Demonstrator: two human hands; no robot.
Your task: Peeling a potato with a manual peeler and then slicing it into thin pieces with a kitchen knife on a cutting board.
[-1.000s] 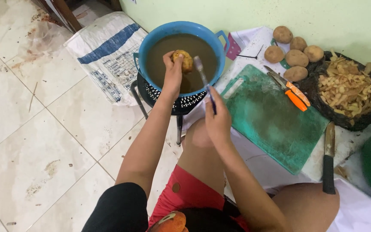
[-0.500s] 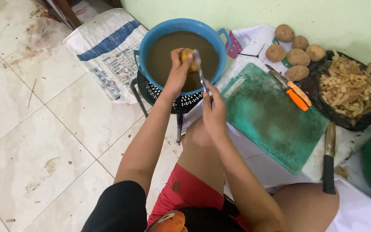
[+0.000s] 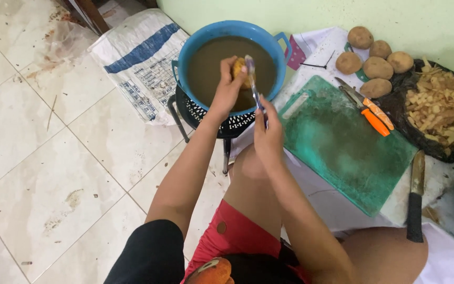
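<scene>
Since half a second before, the left hand (image 3: 228, 87) had shifted only slightly, keeping the yellowish potato (image 3: 239, 70) raised over the brown water, while the right hand (image 3: 268, 134) had kept the peeler (image 3: 253, 84) against it with its tip at the potato's right side. That left hand wrapped its fingers closely round the potato, holding it just above the far half of the blue basin (image 3: 227, 31). Its partner on the right was closed tight on the peeler's lower handle, the tool standing nearly upright between both hands. Murky water filled the basin, which sat on a black perforated stool (image 3: 211, 118) on the tiled floor (image 3: 38, 158).

Right of the basin lay a green cutting board (image 3: 342, 147), and near its far right corner rested an orange-handled peeler (image 3: 374, 118) beside a small knife (image 3: 350, 94). Beyond the board's far edge a cluster of unpeeled potatoes (image 3: 377, 68) sat by the wall. A black bag (image 3: 400, 110) heaped with pale peelings (image 3: 442, 108) stood to the board's right. A dark-handled knife (image 3: 415, 200) lay off the board's near right corner on the white cloth (image 3: 337, 210). A white woven sack (image 3: 137, 58) with a blue stripe lay flat on the floor left of the basin. The person's red shorts (image 3: 237, 236) showed at the bottom edge.
</scene>
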